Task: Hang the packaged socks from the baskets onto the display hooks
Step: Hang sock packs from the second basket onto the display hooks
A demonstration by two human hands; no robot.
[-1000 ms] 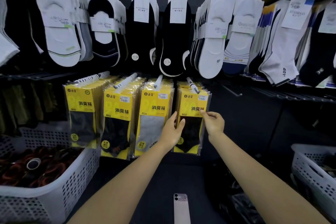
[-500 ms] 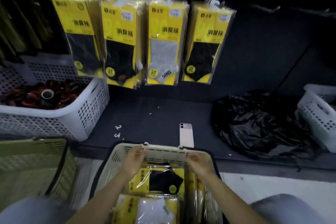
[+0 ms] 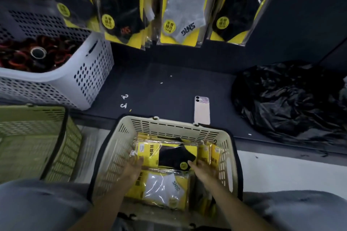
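A beige basket (image 3: 174, 125) stands on the floor between my knees, holding yellow sock packs. On top lies a pack with black socks (image 3: 169, 154). Below it, nearer to me, lies one with white socks (image 3: 163, 185), and more packs stand upright along the right wall (image 3: 212, 153). My left hand (image 3: 134, 168) grips the black-sock pack at its left edge, thumb on top. My right hand (image 3: 203, 170) grips its right corner. Above the shelf hang rows of the same packs, grey socks (image 3: 185, 5) between black ones (image 3: 236, 11). The hooks are out of frame.
A white perforated basket (image 3: 90, 73) of dark red items sits at the left on the dark shelf. A green basket (image 3: 37, 137) stands on the floor beside mine. On the shelf lie a pink phone (image 3: 202, 109), two small loose hooks (image 3: 124, 101) and a crumpled black bag (image 3: 289, 99).
My view dropped from the display rows to the basket. Both hands left the hanging pack, came down over the basket rim and closed on the black-sock pack inside.
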